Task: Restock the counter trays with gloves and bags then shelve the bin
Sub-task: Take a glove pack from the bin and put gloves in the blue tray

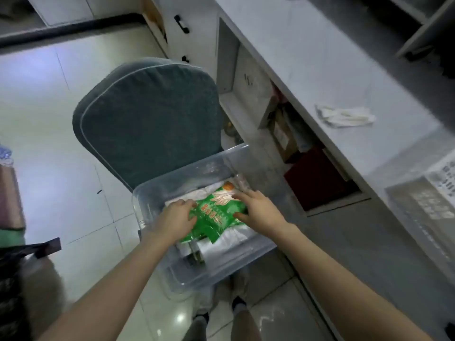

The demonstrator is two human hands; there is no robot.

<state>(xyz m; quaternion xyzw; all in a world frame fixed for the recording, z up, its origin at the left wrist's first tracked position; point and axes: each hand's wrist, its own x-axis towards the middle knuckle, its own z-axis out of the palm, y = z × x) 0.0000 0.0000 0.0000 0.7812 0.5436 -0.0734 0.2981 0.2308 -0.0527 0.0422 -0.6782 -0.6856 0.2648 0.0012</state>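
Clear bin (149, 200) sits at the near edge of the chair cushion (147, 114). Left hand (176, 217) and right hand (259, 207) grasp opposite edges of the green packet (214, 216) inside it.

Nothing reads clearly. The green packet (216, 215) inside the clear bin (152, 193) bears blurred orange-red characters. Right of the bin, the counter tray (418, 217) has a paper label (443, 175) with illegible print.

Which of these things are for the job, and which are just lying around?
For the job: green packet, held by left hand and right hand; clear bin; counter tray.
Lying about: blue chair; red box.
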